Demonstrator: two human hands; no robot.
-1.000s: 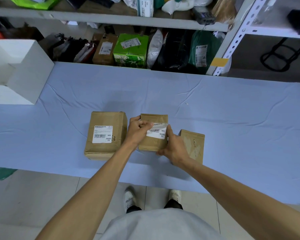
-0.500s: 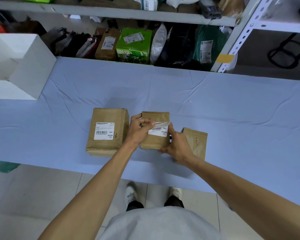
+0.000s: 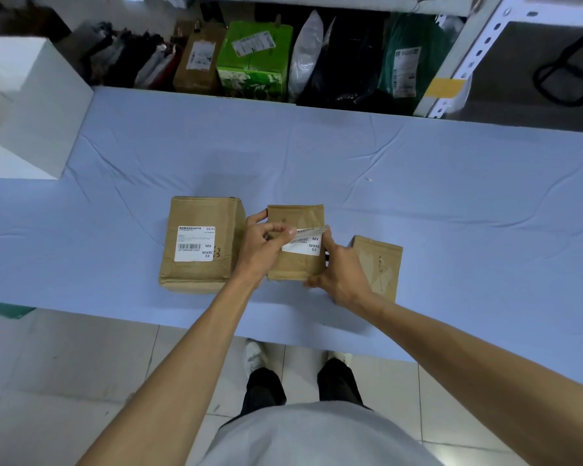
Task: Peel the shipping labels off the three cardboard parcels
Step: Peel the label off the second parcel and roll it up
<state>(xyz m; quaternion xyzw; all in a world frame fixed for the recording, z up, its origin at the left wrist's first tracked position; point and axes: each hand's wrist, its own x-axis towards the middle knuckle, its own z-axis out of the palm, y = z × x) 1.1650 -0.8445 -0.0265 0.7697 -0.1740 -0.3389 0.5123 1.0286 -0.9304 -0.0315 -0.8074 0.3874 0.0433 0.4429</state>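
The left hand (image 3: 261, 247) has its grip pinched on the lifted upper edge of the shipping label (image 3: 305, 246), which curls up off the middle parcel (image 3: 292, 267) directly beneath the fingers. The right hand (image 3: 342, 270) clamps that parcel's right side. A labelled parcel (image 3: 199, 213) sits just left of the left grip and a bare parcel (image 3: 384, 260) just right of the right grip, all on the bench (image 3: 451, 196).
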